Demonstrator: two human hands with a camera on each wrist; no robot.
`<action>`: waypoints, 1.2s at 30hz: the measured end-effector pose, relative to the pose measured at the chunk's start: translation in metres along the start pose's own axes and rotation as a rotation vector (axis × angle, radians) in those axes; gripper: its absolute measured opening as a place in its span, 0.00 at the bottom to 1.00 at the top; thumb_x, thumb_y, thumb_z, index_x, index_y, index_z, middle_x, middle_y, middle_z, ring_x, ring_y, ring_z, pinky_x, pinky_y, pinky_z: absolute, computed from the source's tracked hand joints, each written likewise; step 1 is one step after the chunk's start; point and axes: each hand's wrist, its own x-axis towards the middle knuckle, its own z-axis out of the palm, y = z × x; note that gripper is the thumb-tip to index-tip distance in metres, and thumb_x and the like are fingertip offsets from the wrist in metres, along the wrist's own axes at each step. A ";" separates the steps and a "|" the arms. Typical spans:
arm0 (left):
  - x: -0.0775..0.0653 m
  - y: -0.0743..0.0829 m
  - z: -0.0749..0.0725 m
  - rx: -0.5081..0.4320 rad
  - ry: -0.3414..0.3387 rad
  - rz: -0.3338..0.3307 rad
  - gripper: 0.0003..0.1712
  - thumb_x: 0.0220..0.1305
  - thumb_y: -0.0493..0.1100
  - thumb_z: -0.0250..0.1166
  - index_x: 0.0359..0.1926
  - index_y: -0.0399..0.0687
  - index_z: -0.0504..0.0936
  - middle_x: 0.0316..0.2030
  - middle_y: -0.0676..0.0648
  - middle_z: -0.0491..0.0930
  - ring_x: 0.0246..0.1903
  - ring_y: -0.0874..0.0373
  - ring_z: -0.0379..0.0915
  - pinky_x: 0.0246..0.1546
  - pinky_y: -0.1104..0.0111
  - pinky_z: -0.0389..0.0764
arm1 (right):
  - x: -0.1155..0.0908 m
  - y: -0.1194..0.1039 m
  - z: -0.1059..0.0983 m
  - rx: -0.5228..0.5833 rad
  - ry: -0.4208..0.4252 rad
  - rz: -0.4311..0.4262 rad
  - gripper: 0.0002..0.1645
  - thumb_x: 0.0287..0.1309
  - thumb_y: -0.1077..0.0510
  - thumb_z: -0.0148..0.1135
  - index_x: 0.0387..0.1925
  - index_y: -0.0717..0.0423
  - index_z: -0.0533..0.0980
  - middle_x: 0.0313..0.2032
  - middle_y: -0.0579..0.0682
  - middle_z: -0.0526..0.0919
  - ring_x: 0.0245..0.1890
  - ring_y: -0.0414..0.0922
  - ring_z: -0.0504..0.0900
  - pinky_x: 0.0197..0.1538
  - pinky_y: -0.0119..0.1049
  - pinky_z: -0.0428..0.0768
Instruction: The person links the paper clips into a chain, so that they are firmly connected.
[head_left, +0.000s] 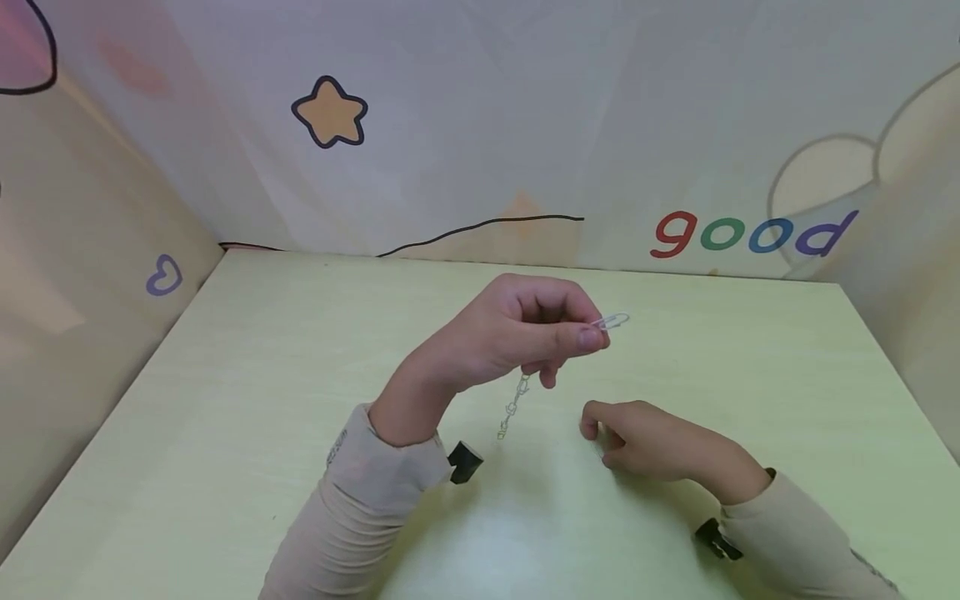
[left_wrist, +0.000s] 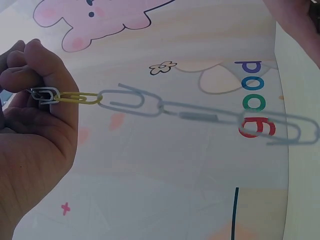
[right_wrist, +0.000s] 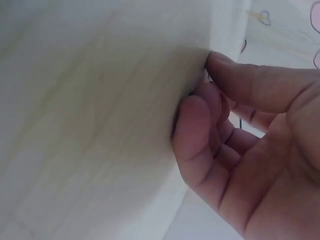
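Observation:
My left hand [head_left: 517, 329], raised above the table, pinches a white paper clip [head_left: 615, 320] between thumb and forefinger. From beneath its fingers hangs a chain of linked paper clips [head_left: 512, 408]. In the left wrist view a yellow paper clip [left_wrist: 80, 97] sits close to the fingers, followed by pale, blurred ones [left_wrist: 199, 118]. My right hand [head_left: 652, 442] is down at the table, thumb and forefinger curled with their tips right at the surface. A faint thin pale line shows between those fingertips in the head view; I cannot tell whether they hold it.
The pale yellow-green table [head_left: 225, 433] runs back to a printed cloth wall [head_left: 450, 150] with a star and the word "good". Cloth sides stand at left and right. A black wrist mount [head_left: 465, 462] sits at the left cuff, another [head_left: 718, 540] at the right.

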 end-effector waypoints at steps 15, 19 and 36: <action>0.002 0.004 -0.004 -0.003 0.001 0.009 0.06 0.67 0.36 0.63 0.37 0.37 0.83 0.24 0.44 0.70 0.19 0.50 0.68 0.17 0.64 0.69 | 0.001 -0.011 -0.001 -0.115 0.096 0.036 0.13 0.59 0.70 0.61 0.45 0.56 0.73 0.23 0.41 0.70 0.26 0.37 0.69 0.34 0.34 0.72; 0.002 0.004 -0.004 -0.015 -0.005 0.009 0.06 0.67 0.35 0.62 0.37 0.35 0.83 0.24 0.44 0.70 0.19 0.50 0.68 0.17 0.64 0.68 | 0.000 -0.015 -0.001 -0.126 0.105 0.064 0.11 0.58 0.69 0.64 0.39 0.55 0.72 0.24 0.42 0.71 0.26 0.39 0.69 0.32 0.34 0.71; 0.000 0.000 0.001 -0.007 0.002 -0.012 0.06 0.67 0.37 0.63 0.37 0.38 0.83 0.23 0.44 0.71 0.19 0.48 0.68 0.17 0.67 0.67 | -0.010 -0.007 -0.005 -0.022 0.077 -0.042 0.16 0.60 0.65 0.67 0.25 0.46 0.72 0.20 0.36 0.66 0.25 0.35 0.68 0.30 0.31 0.68</action>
